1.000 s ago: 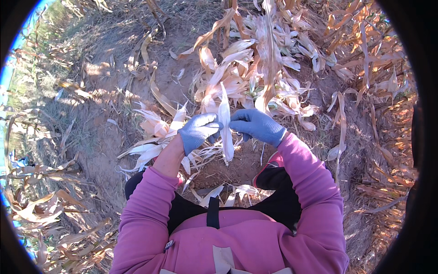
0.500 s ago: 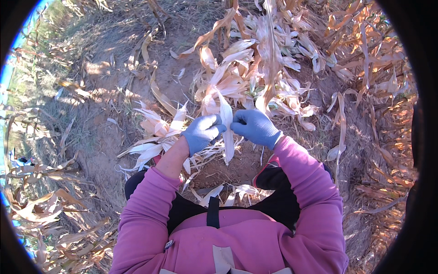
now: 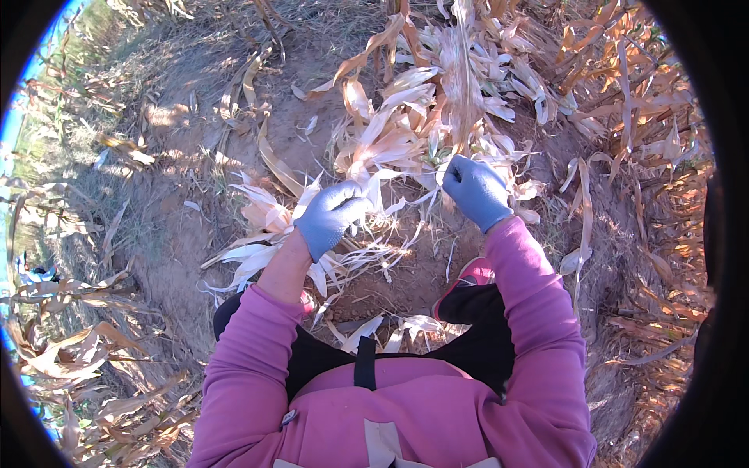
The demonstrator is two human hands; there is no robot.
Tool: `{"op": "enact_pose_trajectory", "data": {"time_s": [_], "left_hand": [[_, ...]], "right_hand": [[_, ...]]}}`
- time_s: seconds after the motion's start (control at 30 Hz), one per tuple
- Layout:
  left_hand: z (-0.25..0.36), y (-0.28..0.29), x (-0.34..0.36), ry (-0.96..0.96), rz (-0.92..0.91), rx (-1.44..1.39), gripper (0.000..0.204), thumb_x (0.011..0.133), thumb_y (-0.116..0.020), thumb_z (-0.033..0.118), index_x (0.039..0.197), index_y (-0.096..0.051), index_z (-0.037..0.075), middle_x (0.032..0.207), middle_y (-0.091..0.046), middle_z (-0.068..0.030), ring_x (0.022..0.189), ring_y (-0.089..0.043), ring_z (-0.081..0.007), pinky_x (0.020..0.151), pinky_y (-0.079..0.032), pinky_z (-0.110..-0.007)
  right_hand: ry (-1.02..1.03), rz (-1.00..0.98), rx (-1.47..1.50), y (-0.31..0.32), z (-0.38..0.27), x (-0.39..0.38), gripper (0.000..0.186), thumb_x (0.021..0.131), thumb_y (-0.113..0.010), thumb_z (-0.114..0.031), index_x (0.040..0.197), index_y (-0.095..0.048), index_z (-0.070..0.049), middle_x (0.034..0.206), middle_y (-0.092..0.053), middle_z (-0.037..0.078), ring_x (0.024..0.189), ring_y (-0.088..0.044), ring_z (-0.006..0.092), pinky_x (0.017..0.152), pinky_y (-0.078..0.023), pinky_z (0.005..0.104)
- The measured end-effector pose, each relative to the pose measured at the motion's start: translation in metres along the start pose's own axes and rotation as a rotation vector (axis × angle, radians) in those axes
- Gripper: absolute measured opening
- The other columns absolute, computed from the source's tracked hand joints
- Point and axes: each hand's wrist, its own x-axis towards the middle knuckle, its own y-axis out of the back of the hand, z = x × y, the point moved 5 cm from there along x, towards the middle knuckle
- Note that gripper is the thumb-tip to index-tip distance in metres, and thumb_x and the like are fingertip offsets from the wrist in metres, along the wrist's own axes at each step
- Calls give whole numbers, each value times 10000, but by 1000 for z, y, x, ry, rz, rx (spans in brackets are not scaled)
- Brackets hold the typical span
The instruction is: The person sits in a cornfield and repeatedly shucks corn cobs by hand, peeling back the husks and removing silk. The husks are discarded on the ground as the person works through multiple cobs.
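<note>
Both my hands wear blue-grey gloves and are closed. My left hand (image 3: 334, 220) pinches a piece of dry corn husk (image 3: 378, 187), its pale end showing beyond the fingers. Farther forward and to the right, my right hand (image 3: 476, 191) grips another pale husk strip (image 3: 431, 181) that trails from the fingertips. The fingertips of both hands are partly hidden. Thin shredded husk strips (image 3: 382, 253) lie on the soil below and between the hands. Just ahead lies a heap of peeled-back husks (image 3: 390, 140).
A dry corn stalk (image 3: 462, 86) rises through the husk heap. More opened husks (image 3: 269, 214) lie by my left wrist. Standing dry corn plants (image 3: 647, 171) line the right side. My pink shoe (image 3: 477, 271) rests on the soil below my right hand.
The long pale husk held between my hands has been torn apart. My hands have separated, the right moving forward and right, the left slightly left.
</note>
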Motion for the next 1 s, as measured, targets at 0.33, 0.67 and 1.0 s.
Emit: {"op": "enact_pose_trajectory", "data": {"time_s": [0.33, 0.67, 1.0], "left_hand": [[11, 25, -4, -79, 153, -121, 123, 879, -549, 93, 940, -619, 12, 752, -576, -17, 643, -532, -83, 583, -429, -226], [-4, -11, 1, 159, -133, 113, 142, 902, -563, 139, 923, -598, 4, 780, -577, -18, 670, -548, -85, 589, -471, -251], [-7, -21, 2, 183, -174, 143, 147, 893, -576, 163, 881, -604, 20, 700, -553, 1, 618, -517, -77, 555, -422, -243]], "right_hand": [[-74, 117, -216, 32, 39, 7, 153, 756, -616, -241, 763, -613, -88, 671, -628, 128, 646, -624, 324, 587, -486, 419], [-19, -598, 631, -21, -54, -21, 225, 862, -610, -239, 926, -626, -25, 683, -562, -1, 578, -522, 63, 533, -465, 221], [8, -674, 680, -24, -62, -24, 224, 892, -599, -227, 902, -626, -5, 678, -565, 6, 568, -539, 70, 534, -467, 226]]}}
